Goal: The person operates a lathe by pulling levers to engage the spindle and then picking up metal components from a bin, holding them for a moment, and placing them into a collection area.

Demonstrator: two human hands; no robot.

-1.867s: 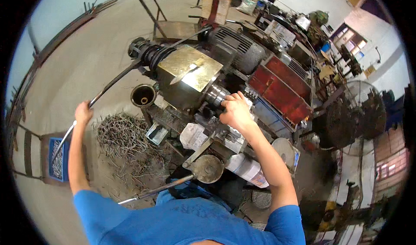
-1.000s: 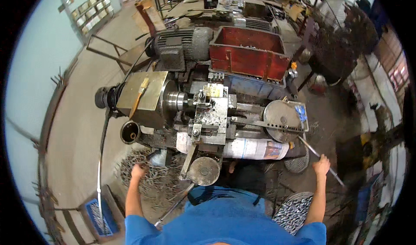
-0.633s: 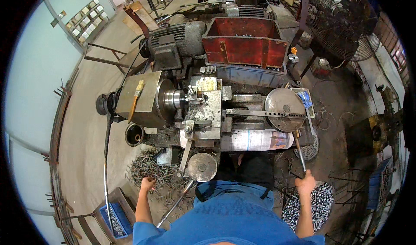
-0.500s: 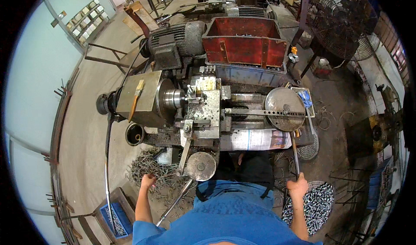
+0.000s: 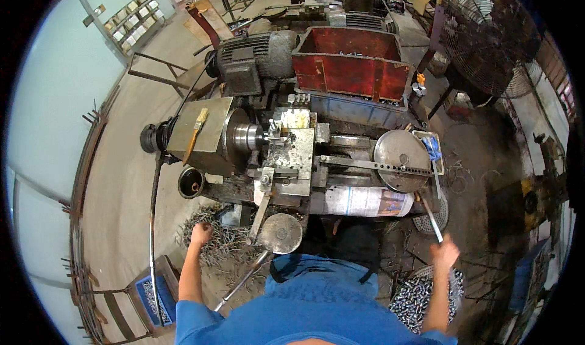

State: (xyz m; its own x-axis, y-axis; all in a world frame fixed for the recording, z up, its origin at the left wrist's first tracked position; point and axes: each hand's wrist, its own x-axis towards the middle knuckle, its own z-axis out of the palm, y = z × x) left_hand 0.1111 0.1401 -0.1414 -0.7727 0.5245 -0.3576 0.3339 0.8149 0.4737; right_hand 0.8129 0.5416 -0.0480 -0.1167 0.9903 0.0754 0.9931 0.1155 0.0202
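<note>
My right hand [image 5: 445, 251] is closed round the end of a metal lever [image 5: 430, 216] that slants down from the round plate [image 5: 401, 160] on the lathe's right side. My left hand [image 5: 202, 233] is above a heap of curly metal shavings [image 5: 226, 240], its fingers curled in; whether anything small is in them cannot be made out. Ahead of me stands the lathe, with a shiny chuck [image 5: 247, 136] and a tool carriage [image 5: 290, 153]. A smaller round disc [image 5: 281, 233] sits in front of the carriage. White printed paper [image 5: 359, 200] lies along the machine's front.
A red bin [image 5: 359, 75] rests behind the lathe beside a motor [image 5: 259, 53]. A brush [image 5: 196, 135] lies on the headstock. Small metal parts fill a round basket [image 5: 420, 296] near my right arm and a blue tray [image 5: 151, 302] at left. A large fan [image 5: 487, 37] stands at back right.
My right hand has swung the lever outward to the right. My left hand has moved slightly up and left over the shavings. The whole view has shifted a little.
</note>
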